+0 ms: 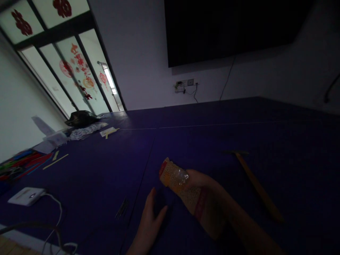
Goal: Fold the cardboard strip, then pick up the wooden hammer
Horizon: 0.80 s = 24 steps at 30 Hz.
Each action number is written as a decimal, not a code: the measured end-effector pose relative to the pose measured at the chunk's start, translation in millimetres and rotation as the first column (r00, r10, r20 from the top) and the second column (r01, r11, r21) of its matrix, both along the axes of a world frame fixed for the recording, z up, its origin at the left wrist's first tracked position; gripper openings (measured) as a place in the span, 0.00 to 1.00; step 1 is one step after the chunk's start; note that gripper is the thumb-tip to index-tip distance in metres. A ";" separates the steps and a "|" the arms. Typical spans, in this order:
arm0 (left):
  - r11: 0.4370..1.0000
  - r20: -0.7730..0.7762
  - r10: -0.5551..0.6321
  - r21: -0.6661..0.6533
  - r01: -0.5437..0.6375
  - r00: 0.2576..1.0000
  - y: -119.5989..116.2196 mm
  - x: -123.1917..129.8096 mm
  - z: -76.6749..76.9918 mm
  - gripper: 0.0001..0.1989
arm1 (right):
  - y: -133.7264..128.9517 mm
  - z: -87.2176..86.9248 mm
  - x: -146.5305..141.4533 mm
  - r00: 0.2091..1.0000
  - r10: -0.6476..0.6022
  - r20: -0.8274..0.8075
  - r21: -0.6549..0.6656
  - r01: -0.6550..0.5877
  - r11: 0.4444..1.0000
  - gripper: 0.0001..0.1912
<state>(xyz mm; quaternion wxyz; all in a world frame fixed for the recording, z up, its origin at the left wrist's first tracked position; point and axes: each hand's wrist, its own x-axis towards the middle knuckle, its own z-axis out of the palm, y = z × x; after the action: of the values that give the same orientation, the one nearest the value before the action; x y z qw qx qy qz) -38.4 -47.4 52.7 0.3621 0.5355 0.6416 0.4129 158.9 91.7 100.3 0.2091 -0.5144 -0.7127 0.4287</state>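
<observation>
My right hand point(199, 179) is closed around a long tan packet point(191, 198) with dark red bands, an orange patch and a shiny clear spot. The packet slants from upper left to lower right over the purple tabletop, and my forearm covers part of it. My left hand point(152, 216) is just left of the packet, thumb and fingers apart, holding nothing. Left of that hand lies a small bunch of thin dark pieces like nails point(122, 208). A hammer point(256, 182) with a wooden handle rests to the right of my right arm.
At the left edge lie a white box point(28, 196) with a cable and a pile of colourful strips point(25, 164). Papers point(85, 132) and a black bag point(82, 118) sit farther back. A wall socket point(185, 85) and a dark screen point(228, 28) are beyond the table.
</observation>
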 end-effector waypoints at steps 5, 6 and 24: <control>0.987 0.446 0.061 -0.161 0.013 0.893 17.9 -3.0 20.9 0.35 | -30.9 4.0 -29.0 0.708 -0.102 -0.699 -0.288 -0.147 0.946 0.30; 0.982 0.515 0.037 -0.178 0.064 0.857 20.5 -3.7 27.1 0.34 | -36.8 3.9 -37.0 0.659 -0.169 -0.733 -0.314 -0.108 0.943 0.30; 0.968 0.548 0.077 -0.243 0.070 0.833 86.0 -131.0 65.0 0.27 | -61.9 -31.4 -26.6 0.704 -0.325 -0.632 -0.445 0.013 0.895 0.22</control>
<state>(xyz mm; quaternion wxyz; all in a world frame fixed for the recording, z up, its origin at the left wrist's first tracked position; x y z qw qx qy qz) -169.5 38.6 117.7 0.5964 0.3417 0.5578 0.4653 132.3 29.8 68.9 0.3868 -0.4132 -0.4250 0.7064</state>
